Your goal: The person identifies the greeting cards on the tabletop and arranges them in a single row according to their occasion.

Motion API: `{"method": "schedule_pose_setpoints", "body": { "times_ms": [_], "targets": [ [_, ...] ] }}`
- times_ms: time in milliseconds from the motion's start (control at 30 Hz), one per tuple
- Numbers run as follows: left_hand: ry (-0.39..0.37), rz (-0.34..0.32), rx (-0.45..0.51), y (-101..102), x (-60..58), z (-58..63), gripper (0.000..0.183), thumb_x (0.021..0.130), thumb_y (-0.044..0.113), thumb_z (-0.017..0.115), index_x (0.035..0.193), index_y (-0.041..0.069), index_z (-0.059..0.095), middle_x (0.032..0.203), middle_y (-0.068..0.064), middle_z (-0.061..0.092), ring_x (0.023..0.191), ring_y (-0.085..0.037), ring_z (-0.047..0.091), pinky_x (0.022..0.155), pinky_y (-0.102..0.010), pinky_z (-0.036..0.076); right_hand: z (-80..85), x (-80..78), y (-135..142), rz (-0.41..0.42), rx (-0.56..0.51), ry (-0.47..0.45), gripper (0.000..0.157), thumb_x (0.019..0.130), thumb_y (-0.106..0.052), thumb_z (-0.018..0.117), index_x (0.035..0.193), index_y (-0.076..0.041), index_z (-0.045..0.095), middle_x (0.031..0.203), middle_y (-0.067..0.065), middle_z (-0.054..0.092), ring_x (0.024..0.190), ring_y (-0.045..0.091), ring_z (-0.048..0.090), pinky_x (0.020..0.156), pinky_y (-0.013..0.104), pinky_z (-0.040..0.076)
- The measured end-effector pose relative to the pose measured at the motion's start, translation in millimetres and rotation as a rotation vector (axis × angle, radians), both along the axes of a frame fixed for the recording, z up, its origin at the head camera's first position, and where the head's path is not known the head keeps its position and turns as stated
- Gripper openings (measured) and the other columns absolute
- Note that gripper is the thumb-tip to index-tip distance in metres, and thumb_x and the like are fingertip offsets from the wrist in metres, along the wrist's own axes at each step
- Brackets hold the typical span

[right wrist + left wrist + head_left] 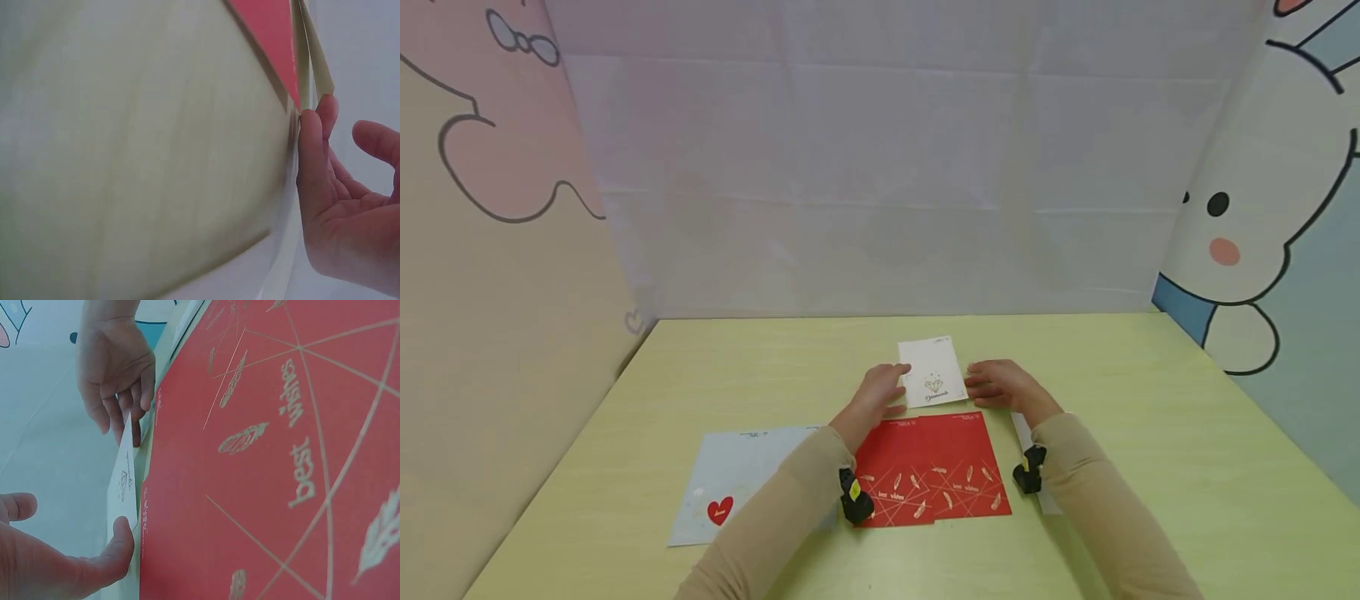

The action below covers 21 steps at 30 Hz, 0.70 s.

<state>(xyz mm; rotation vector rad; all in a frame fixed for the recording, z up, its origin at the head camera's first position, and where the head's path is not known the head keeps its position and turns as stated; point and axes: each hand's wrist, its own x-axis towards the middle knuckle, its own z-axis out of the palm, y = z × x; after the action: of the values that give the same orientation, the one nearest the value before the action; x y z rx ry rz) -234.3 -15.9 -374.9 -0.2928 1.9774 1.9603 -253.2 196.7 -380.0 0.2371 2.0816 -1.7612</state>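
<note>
A small white card [932,372] with a gold diamond drawing lies between the two hands in the head view. Along its left edge is the left hand [878,392], its fingers parted and relaxed, one fingertip overlapping the card. The right hand [1006,388] sits at the opposite edge, with loosely extended fingertips right at the card's lower right side. Seen edge-on in the left wrist view, the white card [127,475] spans from the right hand [119,375] to a digit of the left hand [81,562]. The right wrist view shows the right hand's [344,206] fingertips beside the card's edge.
Two red "best wishes" cards [966,458] lie overlapping just in front. A pale blue card [730,475] with a red heart is at left, partly under the left forearm. Another white card [1019,429] lies mostly beneath the right wrist. A white sheet [880,167] hangs behind the table.
</note>
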Motion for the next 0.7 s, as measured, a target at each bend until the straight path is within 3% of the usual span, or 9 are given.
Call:
{"method": "schedule_pose_setpoints", "body": {
  "times_ms": [267, 533, 700],
  "targets": [
    [0.006, 0.01, -0.013, 2.6, 0.6, -2.6, 0.053, 0.088, 0.028, 0.051, 0.131, 0.001, 0.035, 0.132, -0.013, 0.036, 0.113, -0.03, 0.043, 0.075, -0.036, 0.048, -3.1, -2.8, -3.4, 0.051, 0.064, 0.037, 0.051, 0.086, -0.006, 0.055, 0.131, 0.004, 0.033, 0.072, 0.004, 0.054, 0.06, 0.01, 0.053, 0.058, 0.023, 0.049],
    [0.048, 0.016, -0.028, 5.0, -1.1, -3.9, 0.052, 0.088, 0.024, 0.051, 0.13, -0.002, 0.035, 0.13, -0.015, 0.038, 0.11, -0.03, 0.045, 0.072, -0.034, 0.048, 1.2, -1.4, -5.5, 0.052, 0.087, 0.057, 0.049, 0.085, -0.004, 0.054, 0.129, 0.004, 0.035, 0.07, 0.004, 0.052, 0.059, 0.009, 0.052, 0.055, 0.022, 0.048],
    [0.08, 0.018, -0.046, 6.8, -3.8, -6.4, 0.052, 0.088, 0.015, 0.053, 0.131, -0.004, 0.033, 0.124, -0.019, 0.045, 0.096, -0.026, 0.053, 0.068, -0.03, 0.048, 4.1, 0.7, -6.5, 0.056, 0.087, 0.062, 0.047, 0.085, -0.004, 0.054, 0.128, 0.004, 0.037, 0.07, 0.003, 0.053, 0.059, 0.009, 0.053, 0.057, 0.023, 0.048]
  ]
}}
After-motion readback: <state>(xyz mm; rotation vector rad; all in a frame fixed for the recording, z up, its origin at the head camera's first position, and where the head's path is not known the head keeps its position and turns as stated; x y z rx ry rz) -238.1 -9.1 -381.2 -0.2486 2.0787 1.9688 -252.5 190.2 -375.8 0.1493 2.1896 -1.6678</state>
